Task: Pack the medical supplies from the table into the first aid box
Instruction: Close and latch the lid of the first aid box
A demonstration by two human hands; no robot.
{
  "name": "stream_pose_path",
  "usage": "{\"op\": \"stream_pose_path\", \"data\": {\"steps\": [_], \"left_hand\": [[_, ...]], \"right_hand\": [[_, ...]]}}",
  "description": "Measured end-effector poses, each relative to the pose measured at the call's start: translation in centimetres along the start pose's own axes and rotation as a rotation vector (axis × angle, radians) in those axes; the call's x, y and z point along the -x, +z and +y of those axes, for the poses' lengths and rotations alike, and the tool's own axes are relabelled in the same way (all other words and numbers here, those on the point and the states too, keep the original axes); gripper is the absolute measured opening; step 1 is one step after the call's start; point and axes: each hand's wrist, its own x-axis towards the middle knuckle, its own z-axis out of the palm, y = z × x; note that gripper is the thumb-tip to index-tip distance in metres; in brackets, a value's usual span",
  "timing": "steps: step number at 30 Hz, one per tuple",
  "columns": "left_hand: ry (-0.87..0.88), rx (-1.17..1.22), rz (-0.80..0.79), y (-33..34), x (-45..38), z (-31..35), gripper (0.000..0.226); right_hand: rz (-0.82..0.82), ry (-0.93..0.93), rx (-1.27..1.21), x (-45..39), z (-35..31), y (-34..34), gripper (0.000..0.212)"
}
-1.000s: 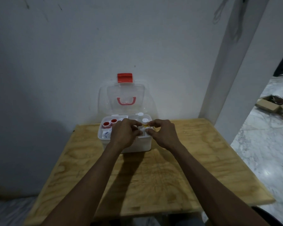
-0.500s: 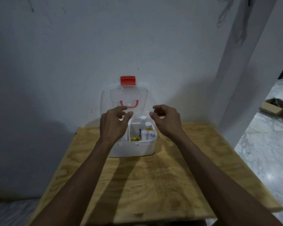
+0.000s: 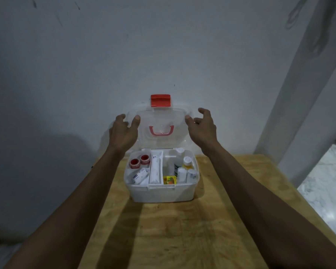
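Wide plywood table (image 3: 182, 230) fills the lower view, bare of loose supplies as far as the frame shows, and the white first aid box (image 3: 161, 193) sits near its far edge, close to the wall. The clear lid (image 3: 161, 133) stands upright behind the box, red latch (image 3: 160, 100) at the top, red carry handle (image 3: 161, 131) folded against it. Left hand (image 3: 122, 133) is up at the lid's left edge, fingers spread and curled, thumb on or just in front of the clear panel; whether it truly grips the rim, I cannot tell. Right hand (image 3: 202, 131) mirrors it at the right edge, fingers loose and empty, apparently not clamped on anything. Looks like the lid is about to be taken down, so packing seems nearly done. That lid should be light, thin, a bit flexy and smooth, so take it by both side rims and swing it evenly, or it may twist on the hinge. Down inside: a long white tube (image 3: 155, 169) in the middle slot, white bottles (image 3: 184, 171) standing at the right, bandage rolls (image 3: 139, 176) front left, two red tape rolls (image 3: 139, 161) behind them, and a small yellow packet (image 3: 169, 179) at the front. The tall bottles could foul the closing lid.
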Motion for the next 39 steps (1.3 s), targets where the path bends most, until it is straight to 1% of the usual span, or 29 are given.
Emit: {"op": "stream_pose_path", "data": {"steps": [8,14,19,21,25,27,30,33,36,39], "left_hand": [[0.004,0.031,-0.011,0.0,-0.1,0.1,0.066],[0.020,0.027,0.006,-1.0,1.7,0.9,0.071],[0.041,0.042,-0.007,-1.9,4.0,1.6,0.064],[0.051,0.021,-0.034,-2.3,5.1,1.4,0.064],[0.090,-0.046,-0.072,-3.1,7.2,0.6,0.069],[0.130,-0.088,-0.080,-3.3,8.3,0.0,0.073],[0.148,-0.149,-0.109,-3.1,10.0,-1.3,0.072],[0.133,-0.176,-0.135,-2.4,11.0,-2.5,0.079],[0.130,-0.202,-0.148,-1.8,11.8,-2.8,0.061],[0.152,-0.218,-0.156,-1.2,12.3,-3.1,0.056]], "right_hand": [[-0.018,-0.018,-0.036,0.0,-0.1,0.1,0.053],[-0.010,-0.059,-0.017,2.1,-0.9,-0.9,0.050],[-0.010,-0.099,0.035,4.4,-1.1,-1.7,0.045],[-0.014,-0.108,0.054,5.3,-0.9,-1.9,0.042],[-0.064,-0.091,0.071,7.1,0.0,-2.2,0.043],[-0.100,-0.102,0.113,8.1,0.6,-2.2,0.038],[-0.114,-0.122,0.159,9.9,1.5,-1.9,0.047],[-0.105,-0.135,0.179,11.4,2.1,-1.3,0.048],[-0.113,-0.134,0.193,12.2,2.8,-1.1,0.047],[-0.122,-0.151,0.212,12.7,3.2,-1.1,0.045]]}}
